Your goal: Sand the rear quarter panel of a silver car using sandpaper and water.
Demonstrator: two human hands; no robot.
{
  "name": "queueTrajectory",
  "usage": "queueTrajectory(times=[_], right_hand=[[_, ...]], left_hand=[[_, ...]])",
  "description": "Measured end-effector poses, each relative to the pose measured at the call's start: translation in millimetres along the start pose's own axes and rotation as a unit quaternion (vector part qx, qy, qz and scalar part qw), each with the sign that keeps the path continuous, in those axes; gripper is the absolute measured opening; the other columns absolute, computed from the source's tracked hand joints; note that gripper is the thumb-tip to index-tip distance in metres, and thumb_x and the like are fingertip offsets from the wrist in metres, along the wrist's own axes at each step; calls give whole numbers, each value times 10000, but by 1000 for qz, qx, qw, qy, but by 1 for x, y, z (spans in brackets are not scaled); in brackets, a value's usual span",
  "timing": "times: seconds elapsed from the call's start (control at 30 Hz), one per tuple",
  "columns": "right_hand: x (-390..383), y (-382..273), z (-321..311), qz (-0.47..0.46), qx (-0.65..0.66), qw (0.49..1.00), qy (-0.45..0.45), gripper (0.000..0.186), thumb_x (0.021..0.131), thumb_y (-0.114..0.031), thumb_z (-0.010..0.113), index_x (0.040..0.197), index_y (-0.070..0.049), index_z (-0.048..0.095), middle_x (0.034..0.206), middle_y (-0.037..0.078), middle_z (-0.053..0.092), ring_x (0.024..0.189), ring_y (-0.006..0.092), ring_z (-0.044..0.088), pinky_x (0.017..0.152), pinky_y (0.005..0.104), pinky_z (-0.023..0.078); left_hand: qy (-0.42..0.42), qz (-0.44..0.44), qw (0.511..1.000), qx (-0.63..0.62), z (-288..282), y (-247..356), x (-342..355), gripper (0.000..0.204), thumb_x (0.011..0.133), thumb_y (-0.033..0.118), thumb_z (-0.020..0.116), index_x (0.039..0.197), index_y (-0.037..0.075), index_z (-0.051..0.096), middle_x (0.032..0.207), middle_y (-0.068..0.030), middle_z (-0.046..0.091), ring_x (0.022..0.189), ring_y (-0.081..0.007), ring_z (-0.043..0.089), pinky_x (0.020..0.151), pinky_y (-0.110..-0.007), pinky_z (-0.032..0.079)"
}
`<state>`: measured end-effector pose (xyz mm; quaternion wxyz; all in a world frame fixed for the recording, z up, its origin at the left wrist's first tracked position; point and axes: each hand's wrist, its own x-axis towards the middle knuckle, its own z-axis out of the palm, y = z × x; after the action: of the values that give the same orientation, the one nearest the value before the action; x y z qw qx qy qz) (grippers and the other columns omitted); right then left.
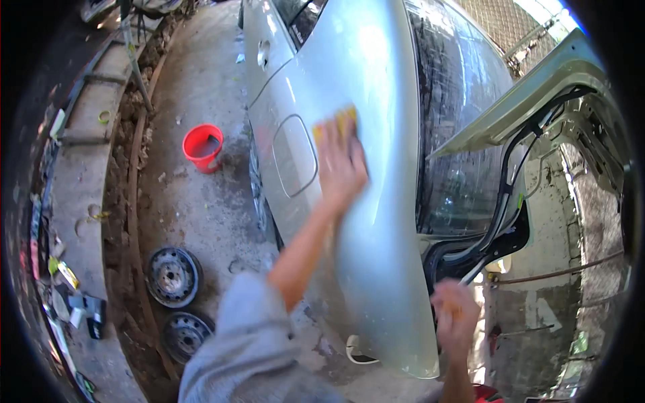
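My left hand (341, 159) presses a yellow sponge or pad (347, 115) against the silver car's rear side panel (369, 269), just right of the square fuel flap (293, 154). My right hand (455, 312) is lower right, fingers curled and blurred, beside the panel's edge and below a thin pale bar (474, 274) of the raised trunk lid; what it holds, if anything, I cannot make out. Right of the panel is the streaked rear window (457, 188).
A red bucket (201, 161) and two steel wheels (173, 275) stand on the concrete left of the car. A ledge (91, 181) with scattered items runs along the far left. The open trunk lid (537, 87) juts out at the right, with mesh fencing (490, 20) behind.
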<state>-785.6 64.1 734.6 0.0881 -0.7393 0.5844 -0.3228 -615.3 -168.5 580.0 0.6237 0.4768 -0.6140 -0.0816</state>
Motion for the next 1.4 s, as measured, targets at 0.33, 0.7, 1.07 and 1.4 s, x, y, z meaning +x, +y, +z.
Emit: queueTrajectory(times=[0.33,0.7,1.07,1.4], right_hand=[[365,-62,138,35,-218,974,-54,266,698,-231,633,796,-1,725,767,288,669,757,425,686,701,469,553],[372,21,109,-180,-209,924,263,279,804,-2,615,1082,-23,610,1136,165,585,1130,346,522,974,432,438],[368,2,123,-140,-212,933,253,234,839,-25,601,1073,-10,601,1097,189,573,1096,343,521,942,413,439],[374,-3,119,-141,-227,933,239,202,846,-37,607,1046,-9,592,1114,195,540,1103,349,507,951,416,422]], left_hand=[[-4,-7,999,-33,41,-58,97,613,918,204,505,1497,65,359,1553,-237,293,1469,-395,200,1208,-472,163],[-33,138,984,-111,27,-59,180,528,932,261,457,1444,138,493,1498,-213,409,1418,-435,303,1181,-515,200],[-10,216,971,-105,46,-95,289,456,937,244,483,1381,163,541,1469,-206,441,1409,-432,319,1173,-520,221],[-55,198,969,-134,22,-175,304,562,938,257,453,1481,116,429,1557,-210,320,1471,-413,206,1204,-511,140]])
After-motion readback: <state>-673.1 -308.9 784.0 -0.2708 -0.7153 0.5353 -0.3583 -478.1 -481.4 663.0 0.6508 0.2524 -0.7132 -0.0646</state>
